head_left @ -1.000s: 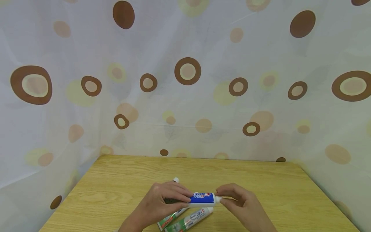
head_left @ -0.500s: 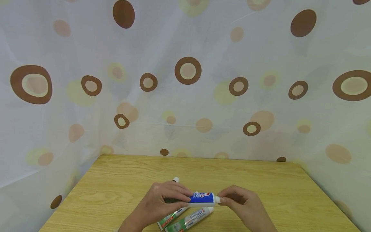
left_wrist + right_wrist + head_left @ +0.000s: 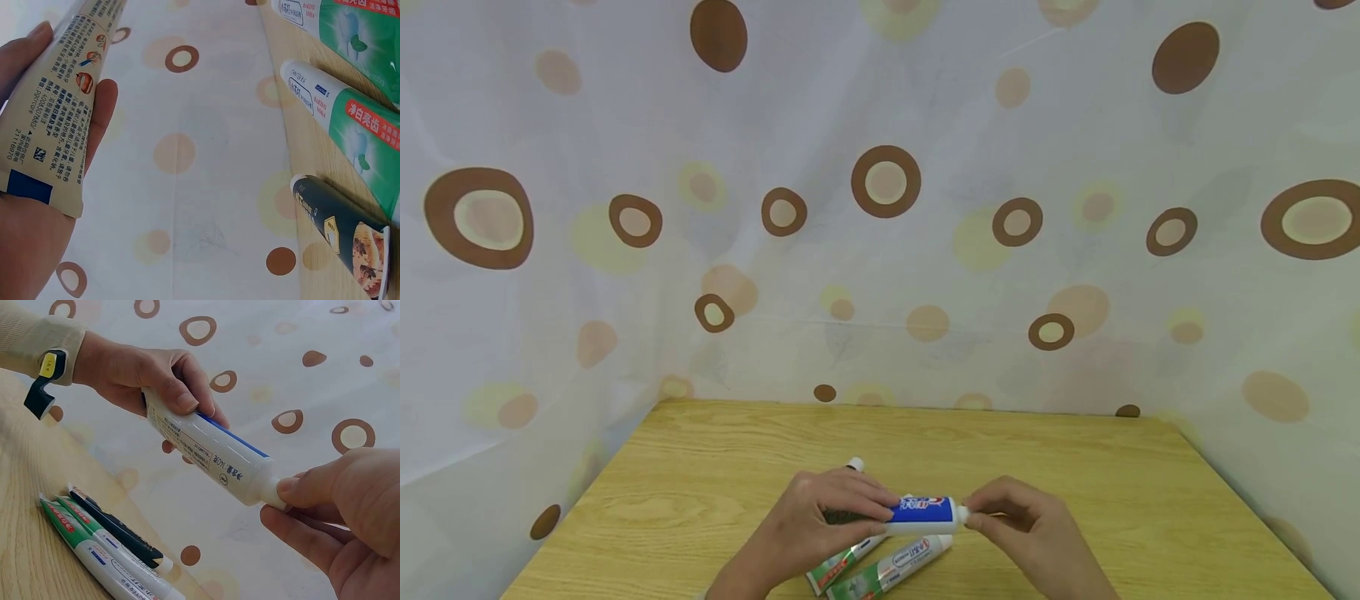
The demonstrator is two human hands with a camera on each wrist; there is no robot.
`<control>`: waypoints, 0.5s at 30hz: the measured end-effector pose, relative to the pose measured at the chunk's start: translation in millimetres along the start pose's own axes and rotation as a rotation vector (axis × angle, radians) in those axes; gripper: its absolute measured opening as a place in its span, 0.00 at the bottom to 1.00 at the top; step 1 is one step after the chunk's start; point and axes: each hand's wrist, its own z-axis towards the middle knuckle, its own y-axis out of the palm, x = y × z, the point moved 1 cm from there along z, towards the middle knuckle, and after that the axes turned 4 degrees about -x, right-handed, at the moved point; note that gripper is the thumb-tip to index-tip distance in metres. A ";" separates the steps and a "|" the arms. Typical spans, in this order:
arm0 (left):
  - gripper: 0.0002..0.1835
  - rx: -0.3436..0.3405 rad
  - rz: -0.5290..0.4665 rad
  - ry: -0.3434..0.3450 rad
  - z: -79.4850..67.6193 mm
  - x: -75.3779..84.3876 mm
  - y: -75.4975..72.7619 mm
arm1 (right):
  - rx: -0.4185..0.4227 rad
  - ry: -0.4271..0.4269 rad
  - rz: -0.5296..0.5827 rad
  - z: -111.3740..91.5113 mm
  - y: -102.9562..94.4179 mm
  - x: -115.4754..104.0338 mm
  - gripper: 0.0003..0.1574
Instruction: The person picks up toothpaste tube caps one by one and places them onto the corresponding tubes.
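A blue and white toothpaste tube (image 3: 921,514) is held level above the table, its capped end toward the right. My left hand (image 3: 816,521) grips its body from the left, fingers over the top and thumb along the near side. At the other end my right hand (image 3: 1030,525) pinches the small white cap (image 3: 273,494) between thumb and fingers. The cap sits at the tube's mouth; whether it is loose I cannot tell. Printed text covers the tube's back (image 3: 59,112) in the left wrist view.
Beneath the hands, two green and white toothpaste tubes (image 3: 895,569) (image 3: 353,131) lie side by side on the wooden table (image 3: 715,450). A black toothpaste tube (image 3: 344,234) lies beside them, mostly hidden in the head view. A spotted curtain (image 3: 925,275) surrounds the table's back and sides.
My right thumb and fingers have shifted slightly around the cap. The left hand and the tube stay almost where they were.
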 end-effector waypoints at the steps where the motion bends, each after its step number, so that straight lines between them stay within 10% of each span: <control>1: 0.08 0.001 0.008 0.007 0.1 0.1 -0.1 | 0.004 0.001 -0.005 -0.1 -0.1 -0.4 0.11; 15: 0.09 -0.015 0.086 0.067 0.1 0.2 -2.3 | 0.013 0.078 0.036 0.2 1.0 -2.1 0.14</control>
